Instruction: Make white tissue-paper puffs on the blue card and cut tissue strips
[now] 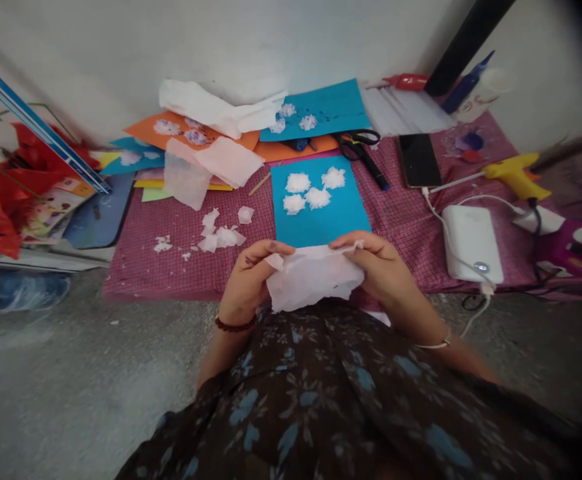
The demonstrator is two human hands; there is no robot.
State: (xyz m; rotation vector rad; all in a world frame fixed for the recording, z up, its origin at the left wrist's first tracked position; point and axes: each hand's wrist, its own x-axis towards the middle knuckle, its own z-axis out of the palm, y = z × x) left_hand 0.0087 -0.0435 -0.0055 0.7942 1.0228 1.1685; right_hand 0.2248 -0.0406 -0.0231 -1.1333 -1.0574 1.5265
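Note:
Between my two hands a torn piece of white tissue paper (315,277) is stretched over my lap. My left hand (251,277) pinches its left corner, and my right hand (381,263) grips the right corner, where the upper edge is folded or creased. Just beyond the tissue lies a blue sheet of paper (321,230) with several crumpled white tissue tufts (317,197) on its upper part. Left of the sheet, small torn tissue scraps (221,238) are scattered on the checked tablecloth (171,267).
Scissors (358,143), a phone (419,160), a white power bank (472,243) with cables and a yellow glue gun (515,175) lie to the right. Coloured sheets, including an orange one (145,127), and tissue pieces (231,162) are piled at the back. A blue ruler-like strip (41,123) slants at left.

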